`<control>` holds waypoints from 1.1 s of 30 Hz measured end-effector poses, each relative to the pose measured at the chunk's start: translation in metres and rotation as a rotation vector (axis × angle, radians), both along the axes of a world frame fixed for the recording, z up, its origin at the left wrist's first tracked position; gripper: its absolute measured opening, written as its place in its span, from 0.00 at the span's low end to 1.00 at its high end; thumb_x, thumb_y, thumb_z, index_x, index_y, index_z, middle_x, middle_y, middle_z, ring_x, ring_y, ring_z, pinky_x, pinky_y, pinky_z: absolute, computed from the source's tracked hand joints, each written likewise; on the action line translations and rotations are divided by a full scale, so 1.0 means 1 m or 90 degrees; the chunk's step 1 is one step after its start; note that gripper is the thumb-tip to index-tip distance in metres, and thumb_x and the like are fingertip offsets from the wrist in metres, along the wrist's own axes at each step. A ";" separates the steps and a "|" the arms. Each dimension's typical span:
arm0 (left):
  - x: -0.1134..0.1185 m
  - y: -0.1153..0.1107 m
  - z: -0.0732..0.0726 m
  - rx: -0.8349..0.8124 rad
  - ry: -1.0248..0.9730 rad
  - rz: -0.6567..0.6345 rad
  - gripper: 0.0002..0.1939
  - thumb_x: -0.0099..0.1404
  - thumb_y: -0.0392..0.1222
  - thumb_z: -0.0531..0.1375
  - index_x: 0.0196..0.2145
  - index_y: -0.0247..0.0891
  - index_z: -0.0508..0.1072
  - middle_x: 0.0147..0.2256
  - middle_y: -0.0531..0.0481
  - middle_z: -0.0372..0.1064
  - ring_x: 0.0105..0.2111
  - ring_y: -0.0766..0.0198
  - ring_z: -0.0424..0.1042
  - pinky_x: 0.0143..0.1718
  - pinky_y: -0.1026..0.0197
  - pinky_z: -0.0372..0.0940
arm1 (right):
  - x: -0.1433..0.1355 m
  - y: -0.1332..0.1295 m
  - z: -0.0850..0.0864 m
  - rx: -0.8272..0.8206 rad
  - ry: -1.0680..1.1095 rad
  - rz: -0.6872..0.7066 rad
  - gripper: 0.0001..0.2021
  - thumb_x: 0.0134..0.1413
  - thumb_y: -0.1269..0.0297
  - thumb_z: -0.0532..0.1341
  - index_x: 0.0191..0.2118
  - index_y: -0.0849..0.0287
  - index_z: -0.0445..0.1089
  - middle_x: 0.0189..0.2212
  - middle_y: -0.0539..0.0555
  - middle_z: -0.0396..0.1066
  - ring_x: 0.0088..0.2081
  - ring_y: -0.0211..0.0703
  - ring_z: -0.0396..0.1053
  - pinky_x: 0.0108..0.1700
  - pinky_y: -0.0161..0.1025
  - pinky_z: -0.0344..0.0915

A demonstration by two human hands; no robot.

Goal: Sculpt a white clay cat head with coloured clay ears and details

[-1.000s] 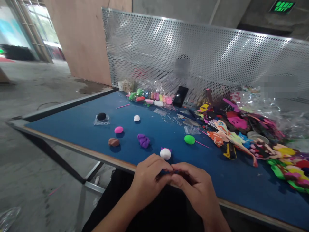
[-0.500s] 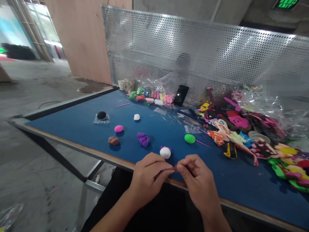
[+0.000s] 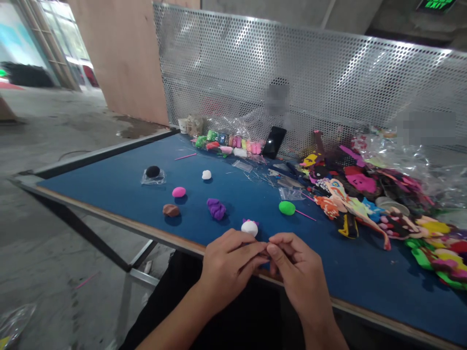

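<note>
Left hand [image 3: 230, 260] and right hand [image 3: 302, 272] come together at the fingertips over the near edge of the desk [image 3: 109, 187], fingers curled narrow. Half a second ago a brown bit showed in the gap between the hands; now that gap has closed, suggesting fine finger work, though whether they grip it I cannot tell. Just beyond the left hand, the white ball [image 3: 249, 228] sits smooth and rounded, purple points and pink on top.
</note>
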State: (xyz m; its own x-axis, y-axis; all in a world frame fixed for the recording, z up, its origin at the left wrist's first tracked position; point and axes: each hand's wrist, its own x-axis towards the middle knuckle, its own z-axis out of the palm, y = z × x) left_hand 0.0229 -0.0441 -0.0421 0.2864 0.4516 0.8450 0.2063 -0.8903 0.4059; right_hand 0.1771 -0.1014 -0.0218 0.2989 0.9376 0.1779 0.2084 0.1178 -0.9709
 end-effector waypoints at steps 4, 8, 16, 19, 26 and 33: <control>-0.001 0.001 0.000 -0.001 -0.029 -0.004 0.07 0.63 0.32 0.65 0.40 0.37 0.79 0.34 0.48 0.76 0.32 0.64 0.72 0.35 0.62 0.68 | -0.001 -0.003 0.002 0.002 0.011 0.037 0.12 0.57 0.53 0.65 0.38 0.56 0.72 0.26 0.49 0.73 0.25 0.36 0.69 0.27 0.31 0.68; 0.000 0.002 -0.003 0.008 -0.029 0.014 0.07 0.64 0.32 0.64 0.39 0.38 0.79 0.33 0.49 0.76 0.31 0.64 0.71 0.33 0.61 0.67 | -0.002 -0.003 0.005 -0.017 0.008 0.074 0.10 0.54 0.57 0.69 0.37 0.56 0.72 0.34 0.52 0.77 0.33 0.41 0.74 0.35 0.35 0.72; -0.003 0.001 -0.001 -0.002 -0.038 -0.006 0.05 0.63 0.32 0.65 0.38 0.38 0.79 0.31 0.49 0.76 0.30 0.65 0.71 0.33 0.63 0.68 | 0.005 0.000 0.001 -0.010 -0.049 0.025 0.11 0.56 0.54 0.66 0.35 0.57 0.72 0.32 0.53 0.76 0.35 0.43 0.72 0.35 0.37 0.68; -0.006 0.001 0.000 -0.018 -0.075 -0.011 0.06 0.62 0.32 0.66 0.38 0.38 0.79 0.32 0.49 0.77 0.31 0.65 0.72 0.34 0.63 0.69 | 0.007 0.002 -0.001 -0.003 -0.045 -0.026 0.12 0.56 0.53 0.66 0.36 0.57 0.73 0.29 0.51 0.74 0.29 0.39 0.68 0.30 0.34 0.64; -0.001 0.002 -0.001 -0.031 -0.095 0.001 0.09 0.63 0.36 0.66 0.42 0.40 0.80 0.33 0.49 0.77 0.32 0.65 0.74 0.34 0.62 0.71 | 0.002 0.001 0.002 -0.002 -0.086 -0.034 0.16 0.60 0.50 0.61 0.34 0.59 0.76 0.17 0.47 0.64 0.20 0.35 0.58 0.23 0.33 0.57; 0.002 0.001 -0.003 0.026 -0.038 0.039 0.08 0.65 0.37 0.65 0.43 0.41 0.80 0.33 0.49 0.76 0.31 0.65 0.72 0.31 0.62 0.68 | 0.004 0.002 0.003 -0.028 0.029 0.056 0.12 0.54 0.53 0.68 0.35 0.57 0.72 0.26 0.49 0.74 0.22 0.33 0.63 0.22 0.30 0.59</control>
